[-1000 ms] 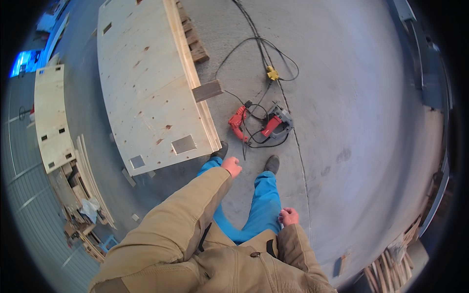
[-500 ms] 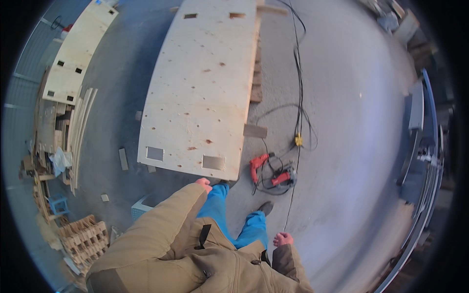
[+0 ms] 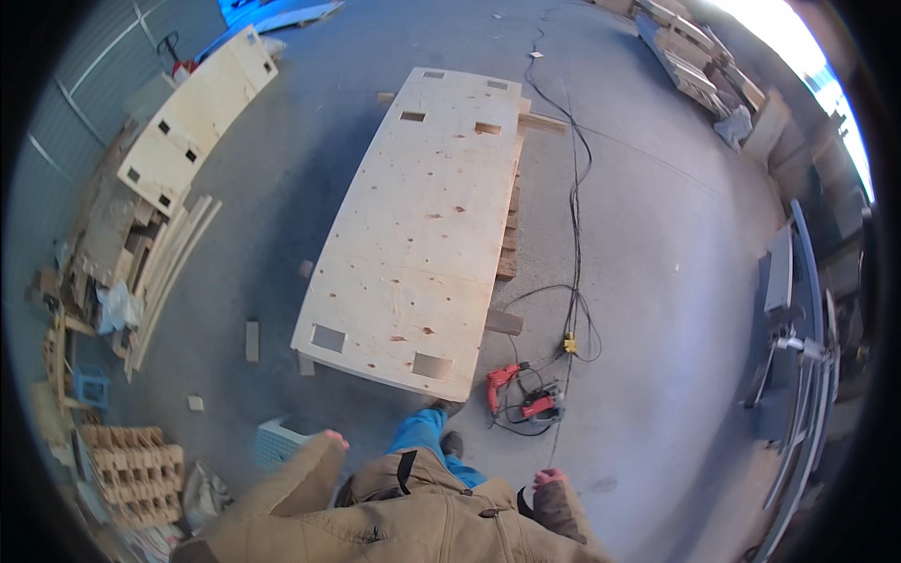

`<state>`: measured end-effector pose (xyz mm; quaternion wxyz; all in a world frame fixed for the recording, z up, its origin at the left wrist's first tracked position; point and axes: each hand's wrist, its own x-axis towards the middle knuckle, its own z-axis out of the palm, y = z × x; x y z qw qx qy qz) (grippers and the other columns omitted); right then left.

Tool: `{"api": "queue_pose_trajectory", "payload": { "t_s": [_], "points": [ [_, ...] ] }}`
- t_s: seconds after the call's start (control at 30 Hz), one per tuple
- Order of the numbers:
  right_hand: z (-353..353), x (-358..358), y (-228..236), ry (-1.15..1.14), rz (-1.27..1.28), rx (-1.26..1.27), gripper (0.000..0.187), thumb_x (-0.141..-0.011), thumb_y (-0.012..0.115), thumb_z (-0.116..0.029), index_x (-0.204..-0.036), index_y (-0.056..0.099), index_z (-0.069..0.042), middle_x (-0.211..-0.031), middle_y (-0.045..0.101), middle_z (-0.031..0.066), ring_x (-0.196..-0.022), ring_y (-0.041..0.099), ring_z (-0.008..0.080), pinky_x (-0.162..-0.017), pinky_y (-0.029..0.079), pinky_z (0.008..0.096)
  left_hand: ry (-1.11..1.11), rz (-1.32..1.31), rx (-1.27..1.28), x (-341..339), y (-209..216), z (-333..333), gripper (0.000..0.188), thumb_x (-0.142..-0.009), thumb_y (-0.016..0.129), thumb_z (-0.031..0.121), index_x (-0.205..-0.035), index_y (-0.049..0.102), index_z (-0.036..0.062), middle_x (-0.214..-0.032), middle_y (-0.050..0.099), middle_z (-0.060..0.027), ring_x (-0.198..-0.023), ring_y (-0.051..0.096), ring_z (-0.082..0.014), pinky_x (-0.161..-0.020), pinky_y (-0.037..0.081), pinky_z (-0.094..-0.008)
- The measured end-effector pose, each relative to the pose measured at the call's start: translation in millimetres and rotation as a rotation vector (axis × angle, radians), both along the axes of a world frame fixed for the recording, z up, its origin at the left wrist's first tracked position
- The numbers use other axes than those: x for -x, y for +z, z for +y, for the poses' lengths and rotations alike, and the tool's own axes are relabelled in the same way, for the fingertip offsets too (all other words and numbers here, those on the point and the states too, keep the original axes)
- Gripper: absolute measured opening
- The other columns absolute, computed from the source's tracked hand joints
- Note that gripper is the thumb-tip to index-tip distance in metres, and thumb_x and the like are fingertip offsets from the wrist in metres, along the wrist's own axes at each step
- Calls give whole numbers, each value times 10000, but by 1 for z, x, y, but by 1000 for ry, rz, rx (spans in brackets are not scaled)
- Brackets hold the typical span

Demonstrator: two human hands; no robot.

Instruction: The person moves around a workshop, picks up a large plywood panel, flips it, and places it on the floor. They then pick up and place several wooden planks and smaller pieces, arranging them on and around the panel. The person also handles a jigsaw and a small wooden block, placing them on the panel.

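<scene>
A long pale plywood panel (image 3: 399, 263), dotted with knots and cut with several rectangular openings, lies raised above the floor on wood pieces in front of me. My left hand (image 3: 336, 439) hangs just short of its near end, touching nothing visible; the sleeve hides most of its fingers. Low on the other side, my right hand (image 3: 549, 477) hangs with its fingers curled and nothing seen in them. Right of the panel's near corner lie a red corded drill (image 3: 502, 383) and a red and grey handheld power saw (image 3: 542, 407), with their cables tangled.
Black cables (image 3: 574, 197) run along the floor to a yellow socket block (image 3: 570, 344). A light blue crate (image 3: 279, 443) stands near my left arm. Leftward are a second cut panel (image 3: 188, 122), long strips (image 3: 174, 277) and stacked wood blocks (image 3: 136, 474). Metal frames (image 3: 798, 347) line the right.
My view has lifted and drawn back, showing the panel's far end. My left hand has moved away from the panel's near edge. The right hand still hangs at my side.
</scene>
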<state>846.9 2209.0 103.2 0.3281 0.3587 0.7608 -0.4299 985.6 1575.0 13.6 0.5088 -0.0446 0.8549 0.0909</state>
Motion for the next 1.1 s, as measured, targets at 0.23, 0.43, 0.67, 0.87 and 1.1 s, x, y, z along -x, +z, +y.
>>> {"api": "queue_pose_trajectory", "payload": {
  "t_s": [0.23, 0.43, 0.67, 0.87, 1.1],
  "points": [
    [44, -57, -143, 34, -27, -32, 299, -871, 716, -177, -1086, 672, 25, -883, 715, 128, -758, 670, 227, -698, 542, 356, 860, -16, 166, -134, 10, 31, 421, -731, 861, 233, -1071, 703, 43, -989, 726, -161, -952, 691, -255, -865, 560, -415],
    [19, -61, -115, 569, -67, -202, 267, -904, 664, -226, -1022, 713, 10, -865, 721, 111, -812, 672, 223, -741, 533, 373, 1260, 195, -40, -142, 8, -2, 408, -716, 864, 165, -1064, 701, 29, -971, 725, -175, -929, 696, -257, -840, 567, -407],
    [-106, -32, -27, 428, -37, -182, 334, -866, 720, -295, -1029, 730, -3, -921, 740, 186, -922, 714, 286, -833, 546, 409, 1364, 347, -300, -175, 4, -93, 398, -755, 827, 111, -1116, 677, 41, -995, 723, -167, -966, 684, -253, -834, 561, -404],
    [-312, -32, 42, 763, -114, -164, 451, -796, 746, -373, -1103, 730, -43, -956, 755, 122, -908, 721, 236, -861, 556, 360, 1431, 267, -125, -248, 1, -234, 361, -833, 751, 122, -1171, 636, 65, -1046, 707, -163, -1005, 664, -274, -876, 538, -437],
    [-432, 45, 26, 820, -145, -92, 412, -791, 740, -374, -1010, 737, -25, -980, 738, 155, -816, 718, 207, -758, 576, 341, 1673, 421, 38, -301, 0, -344, 375, -803, 776, 240, -1118, 664, 70, -1054, 703, -154, -1023, 662, -291, -882, 531, -432]
  ]
}}
